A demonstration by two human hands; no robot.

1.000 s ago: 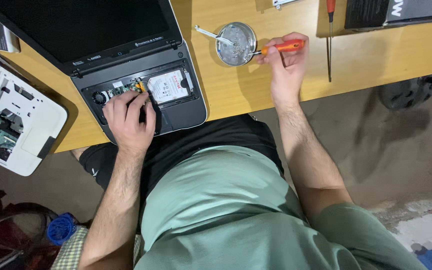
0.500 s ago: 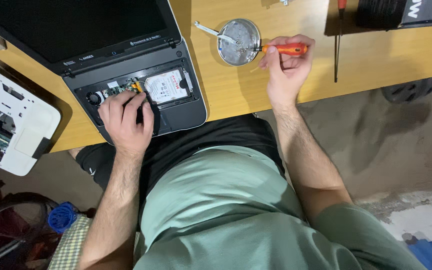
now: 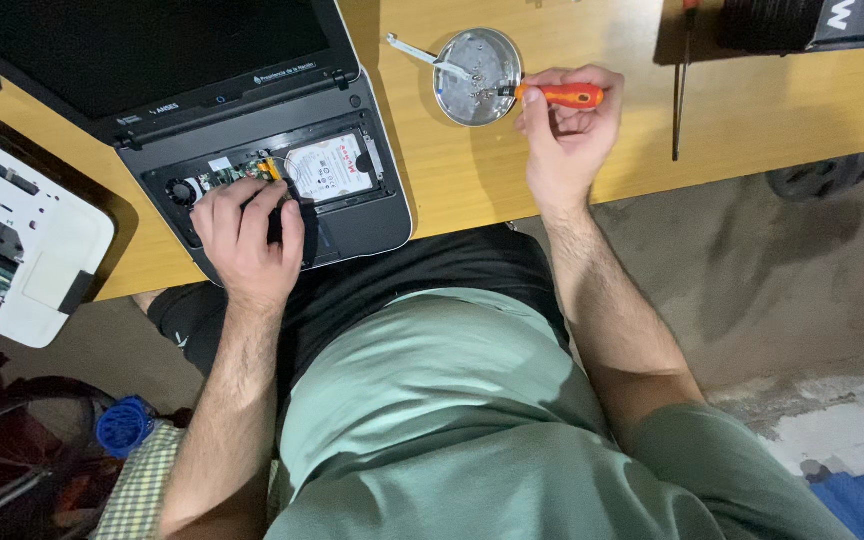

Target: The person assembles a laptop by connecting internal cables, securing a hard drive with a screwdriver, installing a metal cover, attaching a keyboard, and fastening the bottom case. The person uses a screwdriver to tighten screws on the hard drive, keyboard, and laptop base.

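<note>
While a white opened device (image 3: 22,240) with an exposed circuit board is seen lying at the far left edge of the wooden desk (image 3: 752,100), a black laptop (image 3: 202,110) with its bottom cover removed is set just beside it, its silver hard drive (image 3: 330,167) and small fan laid bare in the open bay. The left hand (image 3: 247,240) is rested palm-down on the laptop's open base, its fingers loosely curled, the fingertips touching the components just left of the hard drive; nothing is seen to be gripped by it. To the right of the laptop a round metal dish (image 3: 477,75) is placed on the desk, with a metal tool lying across its left rim. The right hand (image 3: 567,135) is closed around an orange-handled screwdriver (image 3: 557,95), pinched between thumb and fingers, its tip held over the dish's right edge. Farther right, a second long screwdriver (image 3: 680,90) lies on the desk, near a dark box (image 3: 802,25).
</note>
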